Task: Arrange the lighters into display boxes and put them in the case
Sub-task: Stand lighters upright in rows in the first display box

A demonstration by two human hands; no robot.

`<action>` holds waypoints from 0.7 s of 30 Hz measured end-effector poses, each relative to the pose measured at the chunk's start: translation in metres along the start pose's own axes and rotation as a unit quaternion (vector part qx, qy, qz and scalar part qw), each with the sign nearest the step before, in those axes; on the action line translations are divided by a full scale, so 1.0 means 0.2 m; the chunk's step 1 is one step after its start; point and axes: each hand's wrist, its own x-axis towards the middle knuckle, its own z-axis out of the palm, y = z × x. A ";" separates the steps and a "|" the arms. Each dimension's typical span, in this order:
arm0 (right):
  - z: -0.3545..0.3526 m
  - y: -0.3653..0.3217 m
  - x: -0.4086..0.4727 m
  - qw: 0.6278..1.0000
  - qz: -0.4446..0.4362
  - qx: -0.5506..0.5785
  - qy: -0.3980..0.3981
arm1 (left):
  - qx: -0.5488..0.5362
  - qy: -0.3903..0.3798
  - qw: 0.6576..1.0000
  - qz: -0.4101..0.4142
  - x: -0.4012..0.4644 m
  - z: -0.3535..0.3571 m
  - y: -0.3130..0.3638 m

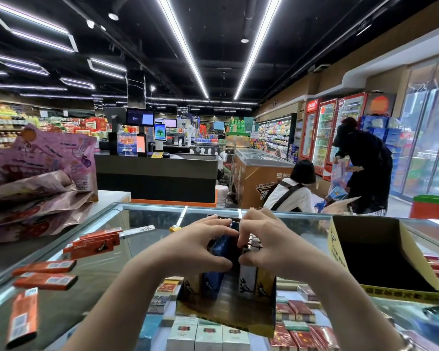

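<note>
Gripping the upright lighters (219,252) inside a dark display box (226,310), my left hand (200,247) curls round a blue one while my right hand (266,247) pinches the tops of the gold and white ones. That box sits on the glass case (107,249). Left of the box I count about seven orange lighters (46,281) lying flat on the glass. Right of it stands one empty yellow box (380,262), open-topped.
</note>
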 end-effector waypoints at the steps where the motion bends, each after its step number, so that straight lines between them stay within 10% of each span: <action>1: 0.00 0.00 0.00 1.000 0.004 0.017 -0.009 | -0.018 -0.006 1.000 0.008 0.00 0.00 0.00; 7: -0.03 0.03 -0.01 0.990 0.035 0.128 -0.038 | -0.235 0.108 0.965 -0.041 0.01 -0.08 -0.07; 11: -0.02 0.04 0.00 0.991 0.045 0.121 -0.040 | -0.086 0.266 0.951 -0.133 0.04 -0.02 -0.22; 21: -0.04 0.08 -0.01 0.988 0.058 0.133 -0.045 | 0.136 0.035 0.969 -0.202 0.14 0.18 -0.42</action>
